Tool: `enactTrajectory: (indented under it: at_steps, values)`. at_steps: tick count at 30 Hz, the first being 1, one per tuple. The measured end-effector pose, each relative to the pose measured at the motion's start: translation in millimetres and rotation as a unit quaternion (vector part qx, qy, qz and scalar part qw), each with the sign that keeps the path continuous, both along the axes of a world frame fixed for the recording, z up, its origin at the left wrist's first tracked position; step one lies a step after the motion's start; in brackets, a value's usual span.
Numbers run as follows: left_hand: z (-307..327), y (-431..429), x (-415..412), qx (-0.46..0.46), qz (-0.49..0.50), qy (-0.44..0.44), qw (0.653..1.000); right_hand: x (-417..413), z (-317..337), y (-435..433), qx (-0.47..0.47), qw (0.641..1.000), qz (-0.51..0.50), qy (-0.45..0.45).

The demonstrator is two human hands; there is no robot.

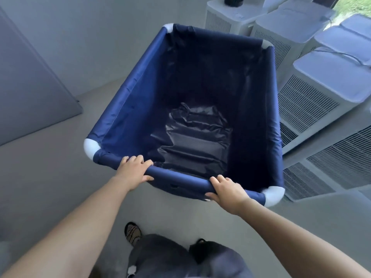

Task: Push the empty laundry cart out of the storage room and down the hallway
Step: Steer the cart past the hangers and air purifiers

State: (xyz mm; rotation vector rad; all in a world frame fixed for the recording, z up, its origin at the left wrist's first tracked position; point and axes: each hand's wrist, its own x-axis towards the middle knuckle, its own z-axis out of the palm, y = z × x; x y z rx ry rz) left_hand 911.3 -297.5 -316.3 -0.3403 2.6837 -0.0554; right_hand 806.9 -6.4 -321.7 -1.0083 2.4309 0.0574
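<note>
The laundry cart (128, 101) is a deep navy fabric bin on a frame with white corner joints, and it fills the middle of the head view. Inside I see only the wrinkled dark liner at the bottom. My left hand (133, 169) wraps the near rim bar close to its left corner. My right hand (227, 190) grips the same bar near the right corner. Both arms reach forward from the bottom of the view. The cart's wheels are hidden below the fabric.
Several white vented appliance units (313, 91) stand in a row close along the cart's right side. A grey door or panel (30, 87) leans at the left against a pale wall (100, 27). Bare grey floor (50, 167) lies left of the cart.
</note>
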Motion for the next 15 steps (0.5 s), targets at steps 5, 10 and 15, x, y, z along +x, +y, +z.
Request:
enactTrajectory:
  at_steps: [5,10,15]
  values:
    - [2,61,6,0.012,0.051,-0.010,0.999,-4,2,46,0.018,1.000,-0.005,0.020]
    - [3,109,18,0.012,0.080,0.005,0.997,0,-3,86,0.002,0.998,-0.027,0.061]
    - [6,159,37,0.024,0.116,0.006,0.993,25,-17,121,0.000,0.990,-0.098,0.102]
